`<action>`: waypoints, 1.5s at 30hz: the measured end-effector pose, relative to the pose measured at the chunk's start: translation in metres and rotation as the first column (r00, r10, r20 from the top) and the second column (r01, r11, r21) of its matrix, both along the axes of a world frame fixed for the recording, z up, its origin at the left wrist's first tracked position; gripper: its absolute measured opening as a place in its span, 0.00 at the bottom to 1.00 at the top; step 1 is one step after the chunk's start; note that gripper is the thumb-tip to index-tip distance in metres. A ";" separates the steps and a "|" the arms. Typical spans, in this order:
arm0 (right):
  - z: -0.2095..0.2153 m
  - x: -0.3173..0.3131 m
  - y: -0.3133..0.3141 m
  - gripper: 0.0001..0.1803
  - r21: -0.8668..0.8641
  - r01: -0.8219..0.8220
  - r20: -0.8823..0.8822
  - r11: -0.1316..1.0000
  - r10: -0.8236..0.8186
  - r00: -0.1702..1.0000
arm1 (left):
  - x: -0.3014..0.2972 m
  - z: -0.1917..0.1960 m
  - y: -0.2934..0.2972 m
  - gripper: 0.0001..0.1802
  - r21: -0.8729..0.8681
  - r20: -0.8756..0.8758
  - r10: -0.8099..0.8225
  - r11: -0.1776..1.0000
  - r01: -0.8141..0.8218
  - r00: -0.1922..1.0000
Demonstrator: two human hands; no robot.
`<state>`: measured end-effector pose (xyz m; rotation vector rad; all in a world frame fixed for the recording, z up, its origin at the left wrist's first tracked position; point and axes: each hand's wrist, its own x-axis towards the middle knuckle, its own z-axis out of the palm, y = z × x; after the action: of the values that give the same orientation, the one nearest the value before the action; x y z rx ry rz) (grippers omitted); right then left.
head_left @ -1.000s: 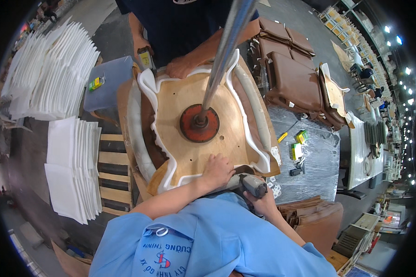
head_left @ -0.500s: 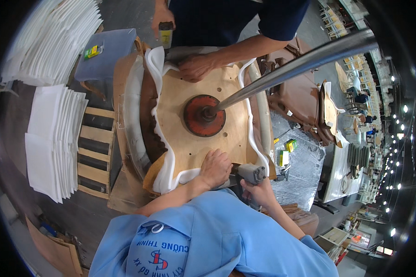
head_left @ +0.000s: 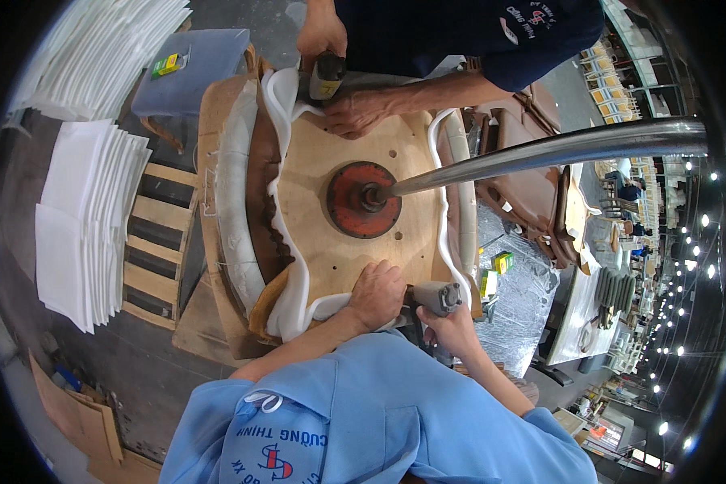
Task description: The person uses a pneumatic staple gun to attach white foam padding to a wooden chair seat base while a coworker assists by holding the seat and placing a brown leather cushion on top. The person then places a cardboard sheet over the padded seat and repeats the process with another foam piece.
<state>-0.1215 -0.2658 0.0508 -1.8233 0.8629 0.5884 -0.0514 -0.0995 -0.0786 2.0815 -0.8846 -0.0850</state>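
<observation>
A plywood seat panel [head_left: 315,218] lies before me, edged with white foam padding [head_left: 292,302]. A red round plate [head_left: 365,199] on a metal shaft [head_left: 557,161] sits against its middle. My left hand [head_left: 377,294] is closed at the panel's near edge, its bent fingers pressed together where the foam folds over; the fingertips' hold is partly hidden. Just to its right, my right hand [head_left: 453,329] grips a staple gun [head_left: 437,298], whose nose is by the panel's near right edge.
Across the panel, a co-worker's hand [head_left: 355,113] presses the far edge and the other holds a second staple gun [head_left: 327,77]. White foam sheets [head_left: 89,226] are stacked at left near a wooden pallet [head_left: 155,242]. Brown covers [head_left: 524,177] lie at right beside small boxes [head_left: 496,270].
The co-worker's staple gun has come closer to the panel's far edge, and that person leans further in. My hands keep about the same place; the view has shifted slightly.
</observation>
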 end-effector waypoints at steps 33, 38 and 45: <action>-0.011 -0.064 0.024 0.34 -0.126 0.005 0.334 0.992 0.038 0.942 | 0.009 0.035 0.114 0.16 0.515 -0.023 -0.309 0.812 0.276 0.951; -0.013 -0.062 0.018 0.34 -0.180 0.005 0.405 0.984 0.070 0.912 | 0.031 0.033 0.112 0.17 0.469 -0.088 -0.406 0.789 0.398 0.909; -0.011 -0.056 0.020 0.32 -0.271 0.019 0.392 0.962 0.093 0.915 | 0.027 0.032 0.099 0.20 0.488 -0.140 -0.376 0.779 0.394 0.916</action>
<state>-0.1774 -0.2454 0.0399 -2.1128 0.6485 0.1047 -0.0241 -0.0005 -0.0461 2.3254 -1.3756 -0.6389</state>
